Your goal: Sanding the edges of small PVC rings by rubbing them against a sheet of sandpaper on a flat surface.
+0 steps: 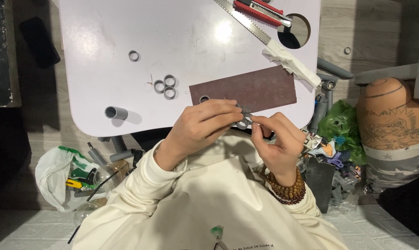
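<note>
Cream sleeves (204, 203) lead up to both hands, meeting at the near edge of the white surface (103, 28). Left hand (202, 127) and right hand (279, 141) each pinch a cluster of grey pipe rings (242, 118), grip narrow, just before the brown sandpaper sheet (255, 88). Three joined rings (166, 86) lie apart.

Your left hand (202, 127) and right hand (276, 139) hold grey rings (243, 116) over a pale lilac table (103, 28). Your sleeves (140, 194) are cream; your right wrist wears brown wooden beads (285, 190). The sandpaper sheet (246, 90) is reddish-brown, the utility knife (260, 10) red, the bag (341, 122) green, the jar (390, 111) terracotta with dark line drawings.
</note>
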